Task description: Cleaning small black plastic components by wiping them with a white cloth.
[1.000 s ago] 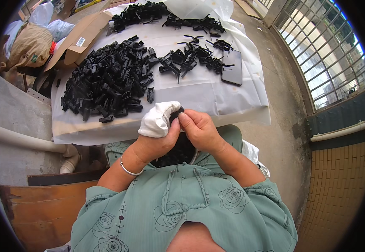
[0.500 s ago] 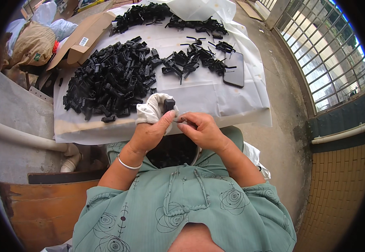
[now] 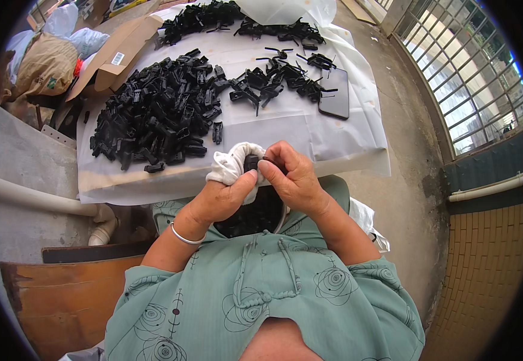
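Observation:
My left hand [image 3: 220,195] is closed around a small black plastic part [image 3: 251,162], with the thumb along its near side. A white cloth [image 3: 230,163] wraps the fingers of that hand. From the right, my right hand [image 3: 294,182] meets the part, thumb and fingers pinched together at its edge. What sits inside that pinch is mostly hidden. Below both hands, between my knees, a round container [image 3: 284,218] holds dark pieces. Just beyond my hands, a large heap of black plastic parts [image 3: 159,114] covers the left of the table.
White sheeting [image 3: 357,144] covers the table. Black pieces with thin prongs [image 3: 261,81] lie at centre right, beside a phone [image 3: 335,96]. More dark parts [image 3: 204,18] line the far edge. A cardboard box [image 3: 114,57] stands at far left, a pipe [image 3: 39,192] at near left.
Both hands have shifted slightly right, and the right hand has risen to the black part. The part now sits lower between the fingers, more covered by them.

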A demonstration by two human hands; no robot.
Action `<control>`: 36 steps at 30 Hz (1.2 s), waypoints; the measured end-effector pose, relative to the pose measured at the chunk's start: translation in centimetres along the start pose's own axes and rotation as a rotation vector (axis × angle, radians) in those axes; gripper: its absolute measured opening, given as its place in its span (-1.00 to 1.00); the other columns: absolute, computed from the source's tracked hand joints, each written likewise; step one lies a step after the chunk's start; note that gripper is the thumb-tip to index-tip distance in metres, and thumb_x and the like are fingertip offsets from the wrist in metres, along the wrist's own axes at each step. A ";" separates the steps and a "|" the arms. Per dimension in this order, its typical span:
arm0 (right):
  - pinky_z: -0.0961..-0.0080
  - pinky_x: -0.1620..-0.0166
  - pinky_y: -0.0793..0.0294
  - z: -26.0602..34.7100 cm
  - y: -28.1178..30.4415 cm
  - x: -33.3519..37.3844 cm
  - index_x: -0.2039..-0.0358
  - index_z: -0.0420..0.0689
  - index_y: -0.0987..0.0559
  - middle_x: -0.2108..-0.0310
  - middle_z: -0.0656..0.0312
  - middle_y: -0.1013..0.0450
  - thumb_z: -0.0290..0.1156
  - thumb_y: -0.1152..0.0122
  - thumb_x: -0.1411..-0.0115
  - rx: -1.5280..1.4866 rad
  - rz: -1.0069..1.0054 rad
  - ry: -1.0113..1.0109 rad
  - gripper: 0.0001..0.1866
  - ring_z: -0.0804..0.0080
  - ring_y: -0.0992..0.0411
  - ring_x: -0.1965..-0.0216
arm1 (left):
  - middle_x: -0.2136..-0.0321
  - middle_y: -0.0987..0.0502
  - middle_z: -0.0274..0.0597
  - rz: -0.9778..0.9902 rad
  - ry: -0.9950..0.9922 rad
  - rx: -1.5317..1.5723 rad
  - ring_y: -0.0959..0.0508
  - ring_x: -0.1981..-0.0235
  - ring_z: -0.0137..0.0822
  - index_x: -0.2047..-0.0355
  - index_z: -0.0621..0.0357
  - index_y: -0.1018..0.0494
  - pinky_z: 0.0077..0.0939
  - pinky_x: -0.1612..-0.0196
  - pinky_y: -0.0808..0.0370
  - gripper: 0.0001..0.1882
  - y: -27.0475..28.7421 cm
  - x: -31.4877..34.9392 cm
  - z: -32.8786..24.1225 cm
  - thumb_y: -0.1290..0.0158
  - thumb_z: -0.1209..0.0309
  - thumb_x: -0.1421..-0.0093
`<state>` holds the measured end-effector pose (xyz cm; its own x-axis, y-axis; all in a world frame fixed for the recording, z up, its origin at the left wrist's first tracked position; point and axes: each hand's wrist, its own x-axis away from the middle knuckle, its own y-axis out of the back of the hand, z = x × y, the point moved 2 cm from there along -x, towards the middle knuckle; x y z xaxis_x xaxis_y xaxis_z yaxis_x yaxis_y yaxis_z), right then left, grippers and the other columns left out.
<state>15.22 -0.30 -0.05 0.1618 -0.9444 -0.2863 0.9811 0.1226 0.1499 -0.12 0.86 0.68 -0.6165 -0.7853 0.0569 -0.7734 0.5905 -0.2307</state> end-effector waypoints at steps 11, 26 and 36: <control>0.52 0.50 -0.25 0.3 0.0 -0.6 0.50 -0.24 -0.39 0.68 0.19 -0.25 -0.40 -0.01 -0.21 0.195 0.135 -0.008 -0.80 0.48 -0.17 0.62 | 0.38 -0.39 -0.13 -0.130 -0.110 -0.495 -0.37 0.34 -0.34 0.16 0.28 -0.27 -0.54 0.24 -0.36 -0.73 0.1 -0.5 -0.3 0.17 0.57 -0.08; 0.42 0.54 -0.24 -3.5 -0.8 -4.0 0.54 -0.22 -0.37 0.67 0.08 -0.30 -0.40 -0.05 -0.18 0.259 0.108 0.072 -0.79 0.28 -0.23 0.66 | 0.11 -0.39 0.06 -0.381 -0.429 -0.955 -0.39 0.06 -0.19 0.01 0.33 -0.28 -0.48 -0.03 -0.29 -0.58 5.0 -2.3 -1.8 0.05 0.54 -0.07; 0.16 0.30 -0.43 -8.0 1.9 -11.8 0.18 -0.12 -0.40 0.44 0.00 -0.48 -0.37 -0.02 -0.09 1.029 0.076 -0.119 -0.74 0.01 -0.44 0.40 | 0.08 -0.42 -0.02 -0.831 -0.530 -1.496 -0.34 -0.02 -0.07 0.04 0.10 -0.43 -0.28 -0.13 -0.19 -0.60 14.0 -1.2 -4.7 0.03 0.56 -0.05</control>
<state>16.01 13.49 -3.95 0.1532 -0.9760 -0.1551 0.3942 -0.0836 0.9152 -10.92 10.97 1.91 -0.1600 -0.7264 -0.6684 -0.4734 -0.5377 0.6977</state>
